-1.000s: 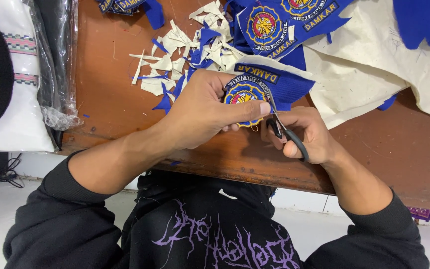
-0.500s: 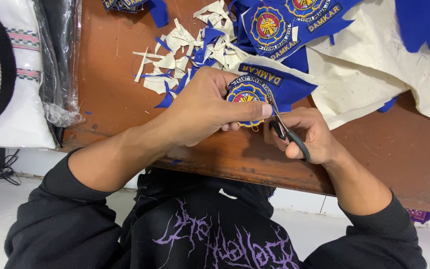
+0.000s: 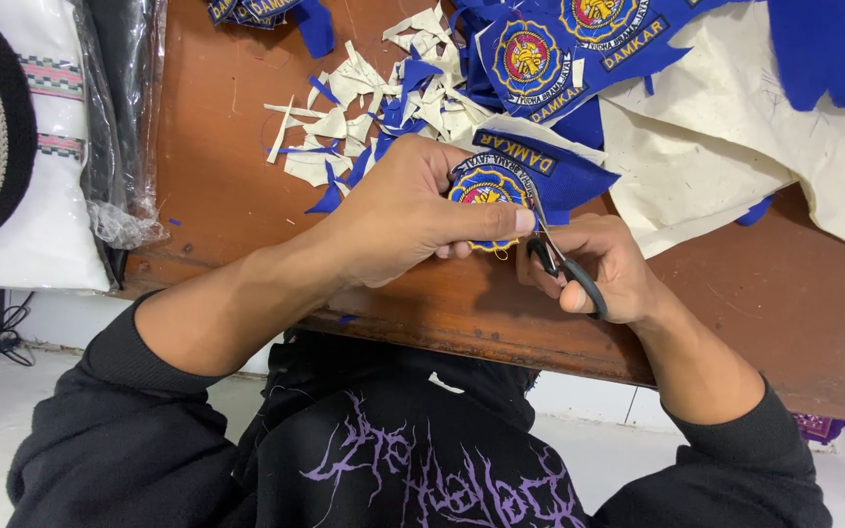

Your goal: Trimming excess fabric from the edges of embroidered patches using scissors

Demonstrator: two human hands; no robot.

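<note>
My left hand (image 3: 413, 215) pinches a round blue embroidered patch (image 3: 486, 191) with a yellow and red emblem, thumb lying across its lower edge. A strip of blue cloth (image 3: 550, 171) still hangs from the patch's far side. My right hand (image 3: 603, 264) grips small black-handled scissors (image 3: 564, 269), fingers through the loops, blades pointing up at the patch's right edge. Both hands hover just over the near edge of a brown wooden table (image 3: 237, 196).
Cream and blue fabric offcuts (image 3: 374, 98) lie heaped behind my hands. More uncut blue patches (image 3: 559, 49) rest on cream backing cloth (image 3: 735, 147) at the right. A plastic-wrapped white and black bundle (image 3: 61, 147) sits at the table's left.
Both hands stay in place at the patch. The scissors have shifted only slightly along its right edge.
</note>
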